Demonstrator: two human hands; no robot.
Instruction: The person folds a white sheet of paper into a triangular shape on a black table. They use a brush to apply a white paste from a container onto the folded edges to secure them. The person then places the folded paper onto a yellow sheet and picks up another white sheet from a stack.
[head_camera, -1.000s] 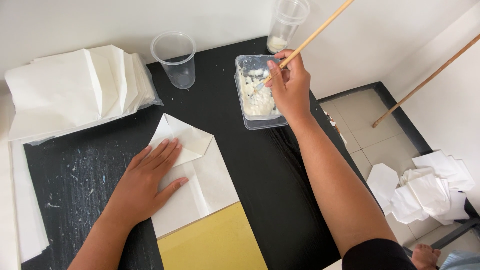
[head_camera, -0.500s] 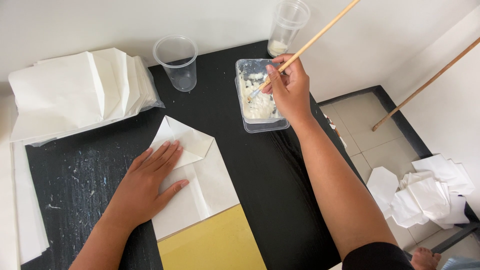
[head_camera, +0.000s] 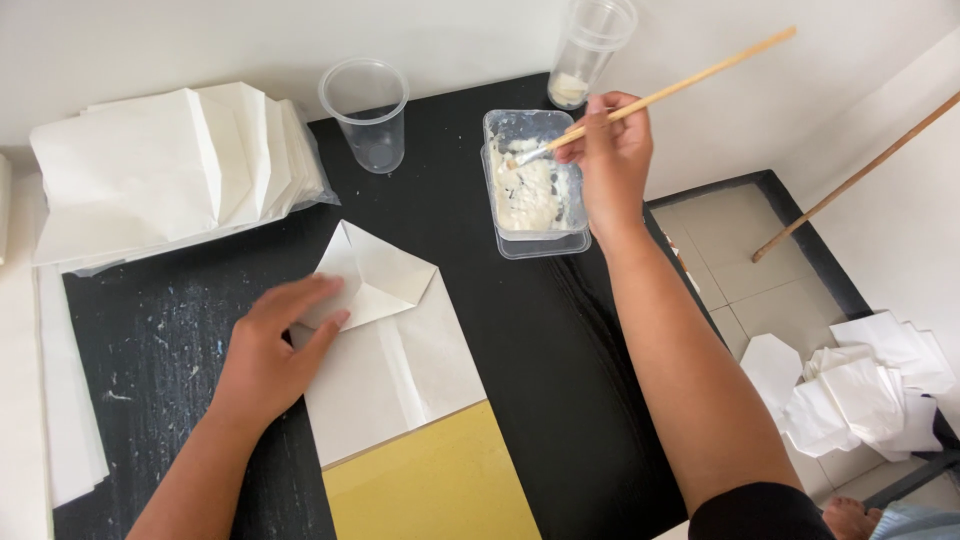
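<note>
paper stack (head_camera: 170, 170) is seen far left | folded paper bag (head_camera: 390, 350) is pressed flat on the black table (head_camera: 540, 350) by the left hand (head_camera: 270, 355), fingers spread | brush (head_camera: 650, 100) is pinched by the right hand (head_camera: 612, 160), tip in the paste tub (head_camera: 535, 190)

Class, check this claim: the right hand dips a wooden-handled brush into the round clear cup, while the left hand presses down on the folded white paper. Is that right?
Not quite. In the head view the right hand dips the brush into the rectangular clear tub of white paste, not the round cup, which stands apart and untouched. The left hand does press on the folded white paper.
</note>
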